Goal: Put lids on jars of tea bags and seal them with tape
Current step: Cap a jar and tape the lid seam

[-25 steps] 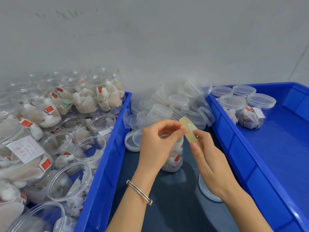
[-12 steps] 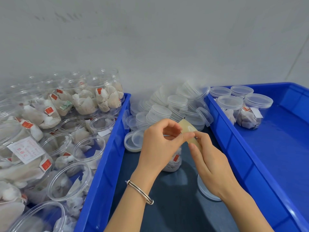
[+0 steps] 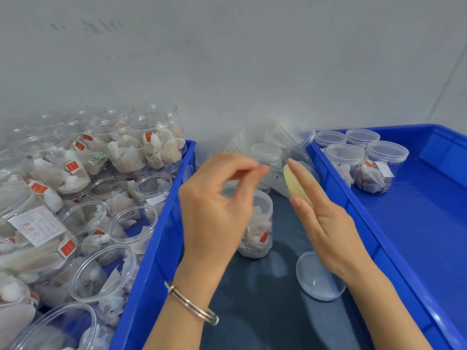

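Dark bench (image 3: 265,311) between two blue crates.
Holding one open jar (image 3: 256,223) of tea bags, a loose lid (image 3: 319,279) nearby, stacked lids (image 3: 275,150) at back.

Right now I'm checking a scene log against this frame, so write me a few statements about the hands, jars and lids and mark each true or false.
1. The right hand holds a yellowish roll of tape. True.
2. The jar between the trays already has its lid on. False: its mouth looks open, and a loose lid lies on the dark table beside it.
3. The left hand pinches its thumb and forefinger together near the tape. True, though blur hides any tape strip.
4. The right tray holds open jars. False: its four jars wear lids.
5. The bracelet is on the right wrist. False: the left.
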The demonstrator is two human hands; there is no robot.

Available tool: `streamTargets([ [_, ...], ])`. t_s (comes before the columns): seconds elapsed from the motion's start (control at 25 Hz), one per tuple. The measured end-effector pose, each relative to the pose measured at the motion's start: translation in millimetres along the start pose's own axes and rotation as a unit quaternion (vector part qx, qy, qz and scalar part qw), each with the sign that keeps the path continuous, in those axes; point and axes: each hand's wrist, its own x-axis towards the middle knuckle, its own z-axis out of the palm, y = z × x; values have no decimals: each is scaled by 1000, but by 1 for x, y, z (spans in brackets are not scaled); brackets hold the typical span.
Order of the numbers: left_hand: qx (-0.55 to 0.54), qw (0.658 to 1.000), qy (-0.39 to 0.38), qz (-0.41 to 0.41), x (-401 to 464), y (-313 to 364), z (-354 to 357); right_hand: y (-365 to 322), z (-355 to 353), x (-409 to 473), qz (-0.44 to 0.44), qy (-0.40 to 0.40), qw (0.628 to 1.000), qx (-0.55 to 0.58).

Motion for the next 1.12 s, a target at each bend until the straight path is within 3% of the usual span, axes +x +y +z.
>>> streamTargets([
  [0.08, -54, 985, 42, -161, -30, -14, -5, 0, -4, -3, -64, -9, 994, -85],
  [0.16, -135, 936, 83, -313, -73, -26, 1, 3, -2, -7, -93, -58, 968, -227],
  [0.28, -234, 866, 113, -427, -114, -46, 16, 15, 8, -9, -87, -104, 938, -318],
  [0.56, -259, 855, 96, -438, -116, -70, 33, 32, 23, -1, -52, -52, 931, -358],
  [1.12, -270, 855, 106, -430, -114, -83, 40, 41, 29, 5, -114, -32, 930, -348],
])
